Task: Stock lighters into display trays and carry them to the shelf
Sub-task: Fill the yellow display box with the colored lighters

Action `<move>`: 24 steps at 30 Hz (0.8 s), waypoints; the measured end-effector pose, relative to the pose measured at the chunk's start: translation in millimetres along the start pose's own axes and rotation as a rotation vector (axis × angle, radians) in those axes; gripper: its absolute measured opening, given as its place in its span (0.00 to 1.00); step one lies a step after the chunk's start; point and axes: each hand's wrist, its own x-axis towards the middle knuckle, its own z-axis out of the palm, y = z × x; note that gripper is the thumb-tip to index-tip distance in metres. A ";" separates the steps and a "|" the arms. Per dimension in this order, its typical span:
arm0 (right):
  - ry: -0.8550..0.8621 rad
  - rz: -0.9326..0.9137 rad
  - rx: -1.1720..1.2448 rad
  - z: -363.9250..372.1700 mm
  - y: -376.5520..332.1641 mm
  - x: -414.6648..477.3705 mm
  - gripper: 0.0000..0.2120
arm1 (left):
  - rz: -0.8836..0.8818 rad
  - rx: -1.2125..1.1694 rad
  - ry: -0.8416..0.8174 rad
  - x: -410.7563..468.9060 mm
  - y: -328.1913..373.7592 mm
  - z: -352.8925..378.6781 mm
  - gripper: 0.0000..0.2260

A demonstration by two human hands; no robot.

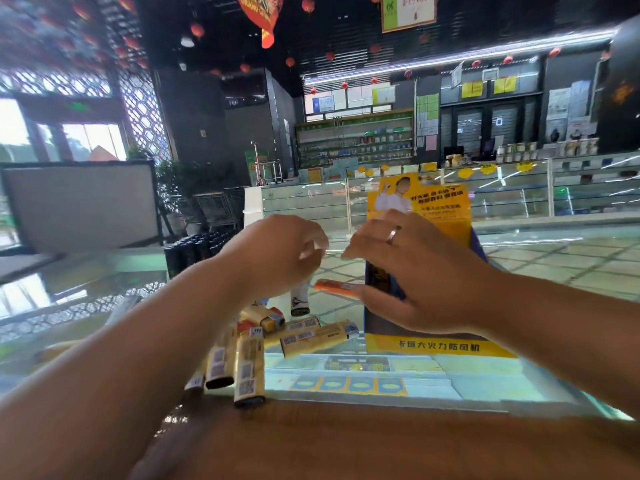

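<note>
Two hands hover over a glass counter (485, 386). The right hand (426, 275), with a ring (393, 234) on one finger, pinches an orange lighter (336, 288) by its end at the thumb. The lighter is held level, just left of the display tray (440, 346), a blue and yellow box with a tall yellow card at its back. The left hand (277, 251) has curled fingers and is blurred. A white lighter (299, 301) is upright just below it, and I cannot tell whether the hand holds it. Several yellow lighters (311, 337) lie heaped on the glass left of the tray, partly under the left forearm.
</note>
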 end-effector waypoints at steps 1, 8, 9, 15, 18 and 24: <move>-0.006 0.000 -0.004 0.8 -3.1 0.3 0.23 | 0.004 -0.002 0.001 -7.1 -0.4 -2.2 0.11; -0.108 0.013 -0.090 9.7 -26.6 2.9 0.30 | -0.017 0.070 0.048 -79.9 -15.3 -17.2 0.17; -0.111 0.009 -0.082 10.0 -30.1 3.3 0.31 | -0.022 0.077 0.063 -92.7 -18.4 -20.6 0.19; -0.139 -0.048 0.012 12.8 -49.2 4.0 0.31 | -0.094 0.119 0.043 -160.6 -39.5 -35.5 0.31; -0.190 -0.105 -0.026 18.8 -57.2 4.8 0.32 | -0.206 0.131 0.000 -185.0 -55.3 -40.2 0.35; -0.206 -0.121 0.076 19.7 -85.5 20.8 0.33 | -0.430 0.102 -0.156 -213.4 -83.0 -35.8 0.46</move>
